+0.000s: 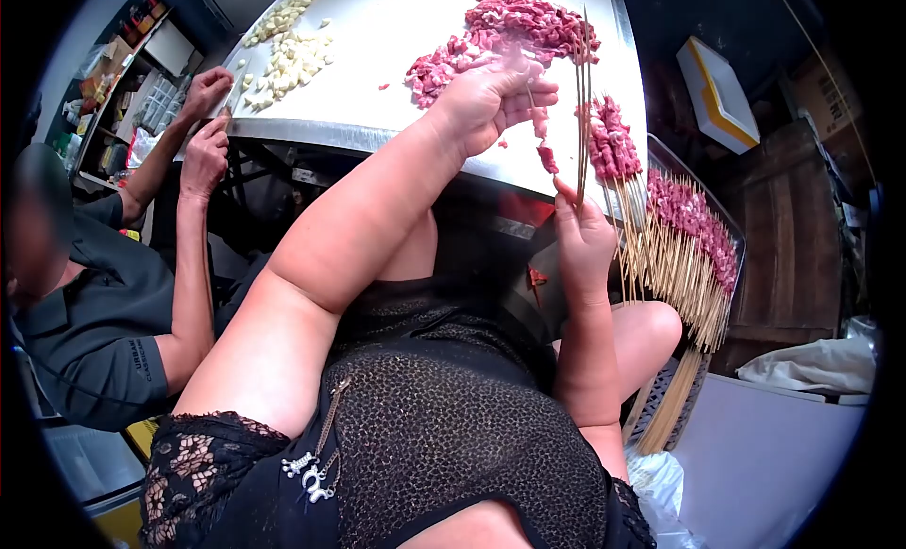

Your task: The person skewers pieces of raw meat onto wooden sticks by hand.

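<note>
My left hand is at the front of the meat pile with its fingers closed about the upper end of a skewer, on a piece of meat; part of this is blurred. Along that meat skewer several red and pale pieces are threaded. My right hand grips the skewer's lower end, together with several bare bamboo sticks that point upward. Behind my left hand lies a heap of cut raw meat on the white table. Finished meat skewers lie right of my right hand.
A tray at the right holds many more meat skewers. Peeled garlic cloves are spread at the table's left. Another person's hands rest by the left table edge. A white and yellow box stands at the upper right.
</note>
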Demonstrator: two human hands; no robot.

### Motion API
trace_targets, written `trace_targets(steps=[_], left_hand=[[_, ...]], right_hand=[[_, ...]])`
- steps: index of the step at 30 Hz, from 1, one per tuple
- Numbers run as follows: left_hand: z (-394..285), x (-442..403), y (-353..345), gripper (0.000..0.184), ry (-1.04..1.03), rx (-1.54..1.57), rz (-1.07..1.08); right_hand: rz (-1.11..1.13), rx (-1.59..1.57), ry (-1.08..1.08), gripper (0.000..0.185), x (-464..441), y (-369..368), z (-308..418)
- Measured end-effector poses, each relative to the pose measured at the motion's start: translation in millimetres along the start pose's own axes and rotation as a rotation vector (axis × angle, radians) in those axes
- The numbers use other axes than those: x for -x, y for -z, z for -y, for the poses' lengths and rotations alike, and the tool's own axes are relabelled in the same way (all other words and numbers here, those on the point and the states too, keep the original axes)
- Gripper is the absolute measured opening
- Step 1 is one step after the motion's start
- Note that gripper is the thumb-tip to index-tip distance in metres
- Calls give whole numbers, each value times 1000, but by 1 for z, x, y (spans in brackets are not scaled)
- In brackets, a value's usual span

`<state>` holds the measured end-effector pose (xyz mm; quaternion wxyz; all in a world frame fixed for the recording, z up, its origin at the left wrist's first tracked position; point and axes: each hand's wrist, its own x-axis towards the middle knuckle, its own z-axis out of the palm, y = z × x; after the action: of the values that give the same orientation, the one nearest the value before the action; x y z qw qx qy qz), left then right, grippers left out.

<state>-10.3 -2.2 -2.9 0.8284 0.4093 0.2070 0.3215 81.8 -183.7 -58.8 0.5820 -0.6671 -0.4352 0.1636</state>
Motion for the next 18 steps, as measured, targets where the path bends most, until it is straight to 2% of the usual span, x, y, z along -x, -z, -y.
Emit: trace_targets(steps=[3, 6, 10, 12, 18], left_hand=[[0, -7, 12, 26, -47, -69, 63], [-8, -10, 12, 25, -66, 31, -8], [-12, -6, 8, 23, -72, -35, -63], [-12, -5, 9, 23, -51, 110, -44], [-4, -7, 5, 25, -70, 138, -69]], right_hand=[[19, -7, -46, 21, -2, 1, 4], [47, -53, -99, 21, -1, 4, 4], [41, -71, -84, 21, 1, -1, -1], [23, -59, -45, 21, 1, -1, 0], [10, -62, -26, 20, 1, -3, -4]])
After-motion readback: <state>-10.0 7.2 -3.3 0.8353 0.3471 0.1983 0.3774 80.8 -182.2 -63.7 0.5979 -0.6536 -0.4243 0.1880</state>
